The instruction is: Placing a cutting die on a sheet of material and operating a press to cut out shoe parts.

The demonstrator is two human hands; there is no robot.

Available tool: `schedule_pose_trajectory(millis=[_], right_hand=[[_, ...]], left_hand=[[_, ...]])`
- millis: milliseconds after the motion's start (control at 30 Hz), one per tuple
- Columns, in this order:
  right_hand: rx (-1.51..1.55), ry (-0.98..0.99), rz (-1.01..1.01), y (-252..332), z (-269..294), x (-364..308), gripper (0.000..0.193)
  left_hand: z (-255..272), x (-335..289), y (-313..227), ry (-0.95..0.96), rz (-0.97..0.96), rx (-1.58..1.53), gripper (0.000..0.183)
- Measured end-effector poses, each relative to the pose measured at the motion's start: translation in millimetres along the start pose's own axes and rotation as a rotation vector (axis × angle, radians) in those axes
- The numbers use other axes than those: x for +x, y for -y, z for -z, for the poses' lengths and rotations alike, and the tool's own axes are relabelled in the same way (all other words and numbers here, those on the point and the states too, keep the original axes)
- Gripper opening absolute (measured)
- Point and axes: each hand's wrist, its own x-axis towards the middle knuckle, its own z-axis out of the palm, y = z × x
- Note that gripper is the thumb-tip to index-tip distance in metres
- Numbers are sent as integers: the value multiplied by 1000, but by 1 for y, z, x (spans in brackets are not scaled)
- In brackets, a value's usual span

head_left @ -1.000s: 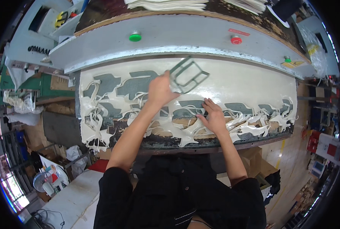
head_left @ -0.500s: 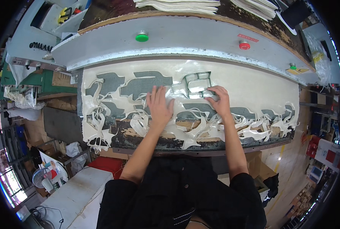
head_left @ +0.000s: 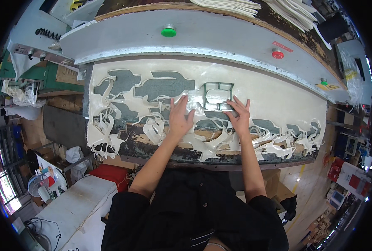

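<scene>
Downward fisheye view from head-height

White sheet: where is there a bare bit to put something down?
The white sheet is barest right of the cutting die, between the grey beam and the front cut-outs. A thinner strip runs between die and beam. Crowded: the left end and front edge, with tangled scraps, and beside the die, where the left hand and right hand are.
</scene>
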Motion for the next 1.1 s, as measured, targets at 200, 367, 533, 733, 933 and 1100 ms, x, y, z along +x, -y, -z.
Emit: schedule_pose_trajectory(millis=[200, 367, 533, 733, 933, 1100], right_hand=[[-12, -32, -8, 8, -4, -5, 43], [18, -70, -43, 6, -8, -12, 52], [33, -50, -76, 5, -11, -14, 61], [-54, -53, -20, 1, -13, -13, 61], [-123, -89, 39, 1, -14, -14, 59], [-141, -57, 55, 1, -14, -14, 64]], left_hand=[[2, -6, -4, -2, -27, 1, 61], [4, -2, -9, 2, -24, 30, 60], [3, -2, -9, 2, -17, 48, 61], [3, -2, -10, 4, 13, 56, 62], [3, -3, -9, -20, 22, 23, 61], [4, -5, -7, -49, 36, 2, 60]])
